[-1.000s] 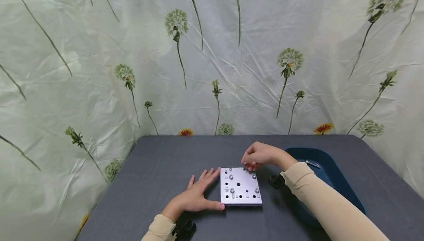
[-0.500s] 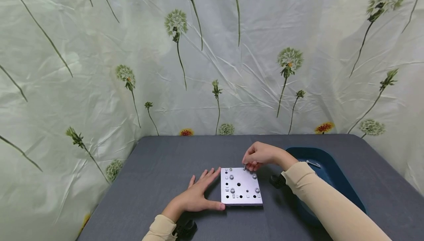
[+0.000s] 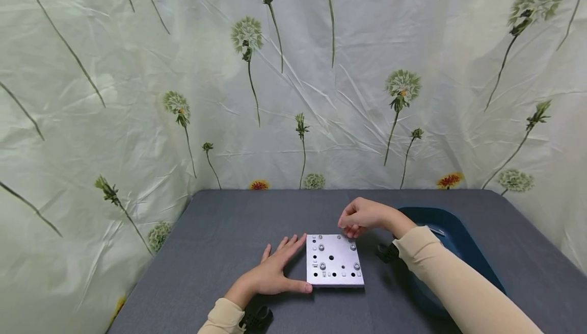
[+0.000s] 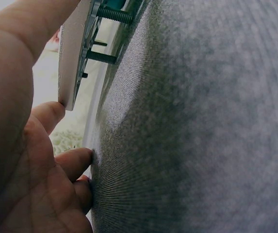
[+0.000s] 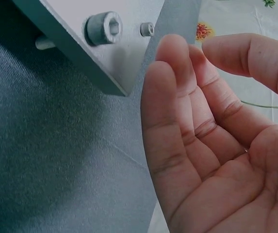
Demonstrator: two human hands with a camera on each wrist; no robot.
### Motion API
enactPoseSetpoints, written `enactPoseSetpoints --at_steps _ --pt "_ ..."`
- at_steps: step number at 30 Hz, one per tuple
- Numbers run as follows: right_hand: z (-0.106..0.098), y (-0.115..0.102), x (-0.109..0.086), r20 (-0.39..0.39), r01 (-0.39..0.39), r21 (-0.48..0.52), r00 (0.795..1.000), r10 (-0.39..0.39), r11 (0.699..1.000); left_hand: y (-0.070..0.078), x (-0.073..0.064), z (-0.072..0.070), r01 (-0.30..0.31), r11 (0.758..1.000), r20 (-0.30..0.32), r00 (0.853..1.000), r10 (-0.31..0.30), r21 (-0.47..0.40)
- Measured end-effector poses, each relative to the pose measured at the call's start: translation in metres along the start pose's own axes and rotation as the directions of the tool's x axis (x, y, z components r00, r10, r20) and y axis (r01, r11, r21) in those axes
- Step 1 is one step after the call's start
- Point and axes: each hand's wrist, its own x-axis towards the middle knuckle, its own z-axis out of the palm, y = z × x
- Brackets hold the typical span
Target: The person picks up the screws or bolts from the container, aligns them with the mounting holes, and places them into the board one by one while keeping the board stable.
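Note:
A square silver metal plate [image 3: 341, 256] with several holes lies in front of me, several socket-head screws standing in it. My left hand [image 3: 272, 273] is spread along its left edge; thumb and forefinger touch two corners. Threaded screw shanks [image 4: 115, 14] stick out under the plate in the left wrist view. My right hand [image 3: 359, 216] hovers by the far right corner, fingers loosely bent, thumb apart from the fingertips, holding nothing. Close to those fingertips, a small socket-head screw [image 5: 147, 29] sits in the plate, near a larger socket-head screw [image 5: 105, 28].
On the right, partly hidden under the right forearm, is a dark blue tray [image 3: 477, 260] with a slim metal piece [image 3: 436, 231] in it. The grey table [image 3: 220, 227] ends at a flower-printed curtain [image 3: 284, 84].
My right fingers have let go of the small screw at the plate's far edge and risen slightly off it. The left hand and the plate have stayed in place.

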Motion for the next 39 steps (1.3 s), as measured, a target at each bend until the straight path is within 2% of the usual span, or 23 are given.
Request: enactPoseSetpoints --at_steps 8,18,22,28,39 --pt "-0.012 0.005 -0.011 -0.024 0.003 0.016 1.0 -0.002 1.0 -0.011 0.005 0.006 -0.001 1.0 -0.021 1.0 0.001 -0.013" --pt "-0.031 0.015 -0.028 -0.053 0.004 0.009 0.999 -0.003 1.0 -0.002 -0.001 0.003 -0.014 1.0 0.013 1.0 0.014 -0.019" --pt "-0.035 0.02 -0.03 -0.058 0.0 0.024 0.998 0.001 1.0 -0.005 -0.002 0.002 0.006 1.0 0.002 1.0 -0.006 -0.016" --pt "-0.046 0.025 -0.039 -0.07 -0.007 0.031 0.997 0.009 0.999 -0.019 0.004 0.007 -0.005 0.999 -0.02 1.0 0.004 -0.034" --pt "-0.062 0.041 -0.054 -0.117 -0.047 0.045 0.992 0.052 0.998 -0.016 0.005 0.007 -0.005 1.0 -0.028 1.0 0.004 -0.026"
